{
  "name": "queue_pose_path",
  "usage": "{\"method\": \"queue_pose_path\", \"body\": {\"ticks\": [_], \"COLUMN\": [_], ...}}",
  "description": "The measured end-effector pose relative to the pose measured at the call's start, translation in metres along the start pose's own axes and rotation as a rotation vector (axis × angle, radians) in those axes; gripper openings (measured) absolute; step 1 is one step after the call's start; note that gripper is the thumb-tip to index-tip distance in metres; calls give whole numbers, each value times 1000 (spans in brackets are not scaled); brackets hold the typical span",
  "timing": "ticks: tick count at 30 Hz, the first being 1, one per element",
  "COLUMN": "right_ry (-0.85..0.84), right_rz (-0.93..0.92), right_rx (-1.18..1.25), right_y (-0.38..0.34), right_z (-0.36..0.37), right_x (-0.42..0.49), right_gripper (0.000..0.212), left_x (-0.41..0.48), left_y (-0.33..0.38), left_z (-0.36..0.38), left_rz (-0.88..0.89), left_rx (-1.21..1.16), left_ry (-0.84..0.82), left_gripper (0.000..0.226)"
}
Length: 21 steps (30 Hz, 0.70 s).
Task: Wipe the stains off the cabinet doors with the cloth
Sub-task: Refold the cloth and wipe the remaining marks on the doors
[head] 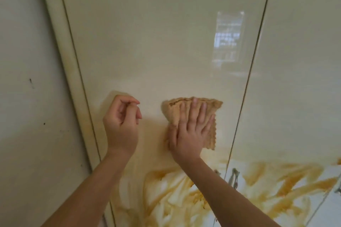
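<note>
A glossy cream cabinet door (156, 42) fills the middle of the view. My right hand (191, 132) presses a stained tan cloth (175, 110) flat against it with straight, spread fingers. My left hand (120, 123) hovers to the left of the cloth with loosely curled fingers, holding nothing, close to the door. Orange-brown smeared stains (175, 193) cover the lower part of this door. More stains (287, 177) streak the neighbouring right door (304, 61). A faint yellowish haze lies around the cloth.
A cream frame strip (60, 46) borders the door on the left, with a plain wall (24, 79) beyond it. Metal handles (234, 177) sit near the gap between the two doors, below my right forearm. A window reflects in the upper door.
</note>
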State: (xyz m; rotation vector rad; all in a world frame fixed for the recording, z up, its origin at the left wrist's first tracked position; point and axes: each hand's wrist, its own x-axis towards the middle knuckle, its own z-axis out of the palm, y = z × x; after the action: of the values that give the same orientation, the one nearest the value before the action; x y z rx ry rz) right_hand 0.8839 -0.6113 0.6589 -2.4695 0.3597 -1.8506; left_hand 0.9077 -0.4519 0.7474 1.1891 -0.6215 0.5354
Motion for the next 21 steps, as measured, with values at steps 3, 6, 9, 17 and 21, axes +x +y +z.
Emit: {"method": "queue_pose_path", "body": {"ticks": [3, 6, 9, 17, 21], "right_ry": [-112, -296, -397, -415, -393], "right_rz": [-227, -429, -657, -1059, -907], "right_rx": [31, 56, 86, -37, 100], "right_y": [-71, -126, -147, -43, 54], "right_z": [19, 40, 61, 39, 2], "right_x": [-4, -17, -36, -41, -28], "right_gripper": [67, 73, 62, 58, 62], "left_x": [5, 4, -3, -31, -57], "left_y": [-3, -3, -1, -11, -17], "left_z": [-32, -63, -85, -42, 34], "left_rz": [4, 15, 70, 32, -32], "left_rx": [16, 44, 86, 81, 21], "left_ry": [97, 168, 173, 72, -48], "left_gripper": [21, 22, 29, 23, 16]}}
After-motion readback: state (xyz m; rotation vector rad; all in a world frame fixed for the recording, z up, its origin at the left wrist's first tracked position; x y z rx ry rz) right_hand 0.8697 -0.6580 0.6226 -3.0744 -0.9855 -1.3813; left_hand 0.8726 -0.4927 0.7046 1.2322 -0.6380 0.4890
